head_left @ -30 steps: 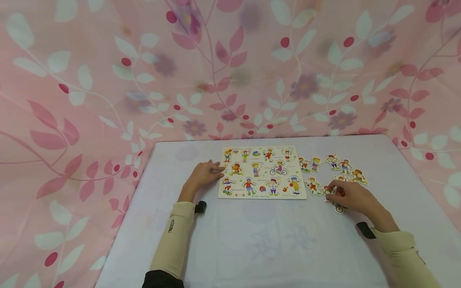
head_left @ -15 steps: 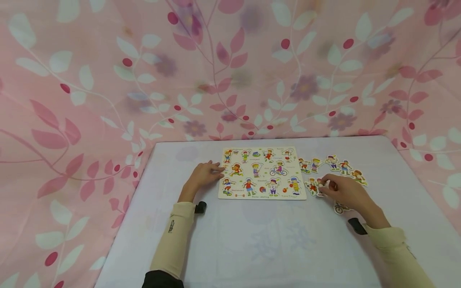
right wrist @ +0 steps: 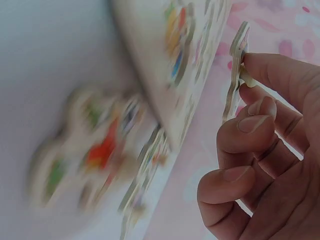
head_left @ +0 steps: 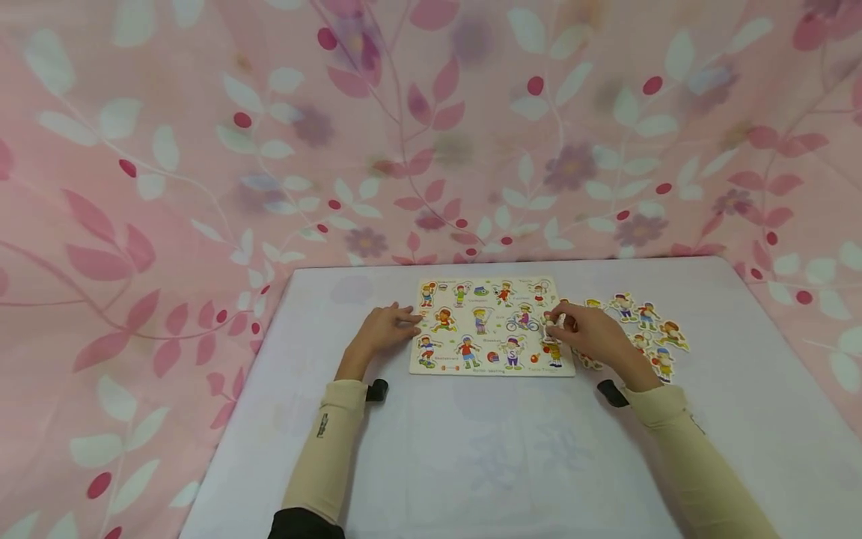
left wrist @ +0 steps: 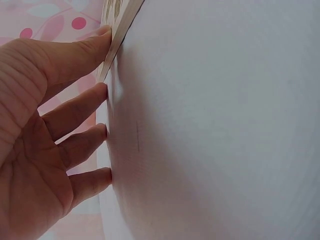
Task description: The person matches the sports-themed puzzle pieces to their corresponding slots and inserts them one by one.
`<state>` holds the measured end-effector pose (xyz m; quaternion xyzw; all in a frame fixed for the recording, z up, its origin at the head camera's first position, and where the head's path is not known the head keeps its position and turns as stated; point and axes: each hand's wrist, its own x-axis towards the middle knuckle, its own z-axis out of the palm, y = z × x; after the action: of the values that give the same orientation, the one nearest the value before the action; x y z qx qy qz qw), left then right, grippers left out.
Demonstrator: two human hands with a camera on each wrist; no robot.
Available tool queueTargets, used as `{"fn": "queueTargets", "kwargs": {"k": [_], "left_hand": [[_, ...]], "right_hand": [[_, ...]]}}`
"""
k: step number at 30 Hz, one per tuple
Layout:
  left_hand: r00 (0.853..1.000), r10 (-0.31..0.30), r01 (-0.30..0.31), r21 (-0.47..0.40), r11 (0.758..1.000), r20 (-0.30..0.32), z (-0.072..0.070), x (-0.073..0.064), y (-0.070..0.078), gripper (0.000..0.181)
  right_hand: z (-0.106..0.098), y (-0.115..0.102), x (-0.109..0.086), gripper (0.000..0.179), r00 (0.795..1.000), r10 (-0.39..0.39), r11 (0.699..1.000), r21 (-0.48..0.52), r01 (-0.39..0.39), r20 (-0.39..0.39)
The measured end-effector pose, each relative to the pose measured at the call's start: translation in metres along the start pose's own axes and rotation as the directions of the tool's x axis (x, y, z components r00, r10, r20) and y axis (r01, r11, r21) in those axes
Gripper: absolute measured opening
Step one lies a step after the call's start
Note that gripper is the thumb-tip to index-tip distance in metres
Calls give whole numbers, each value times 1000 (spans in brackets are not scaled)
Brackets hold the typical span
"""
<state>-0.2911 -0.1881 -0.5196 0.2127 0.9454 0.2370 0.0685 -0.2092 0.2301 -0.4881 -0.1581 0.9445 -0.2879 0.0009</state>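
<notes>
A puzzle board [head_left: 491,328] printed with sporting children lies flat on the white table [head_left: 471,449]. My left hand [head_left: 385,328] rests on the table with straight fingers [left wrist: 82,52] touching the board's left edge [left wrist: 116,37]. My right hand [head_left: 586,333] hovers over the board's right side and pinches a flat cut-out puzzle piece [right wrist: 235,80] by its small peg, held edge-on above the board [right wrist: 175,60]. In the head view the held piece [head_left: 554,322] is mostly hidden by the fingers.
Several loose figure pieces [head_left: 646,329] lie on the table right of the board; one [right wrist: 95,150] shows blurred in the right wrist view. A pink leaf-patterned curtain [head_left: 431,135] hangs behind and beside the table. Black wrist straps [head_left: 376,389] sit on both forearms.
My right hand picked a piece from the loose pile at the right and carried it left over the board's right side. The left hand stayed in place.
</notes>
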Motion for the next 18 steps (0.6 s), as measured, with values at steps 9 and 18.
{"fn": "queueTargets", "kwargs": {"k": [9,18], "left_hand": [[1000,-9,9,14,1000,3,1,0,1,35],[1000,-21,21,-14,1000,5,0,-1,3,35]], "right_hand": [[17,-16,40,17,999,-49,997,59,50,-17],[36,-36,86,16,997,-73,992,99,74,-19]]}}
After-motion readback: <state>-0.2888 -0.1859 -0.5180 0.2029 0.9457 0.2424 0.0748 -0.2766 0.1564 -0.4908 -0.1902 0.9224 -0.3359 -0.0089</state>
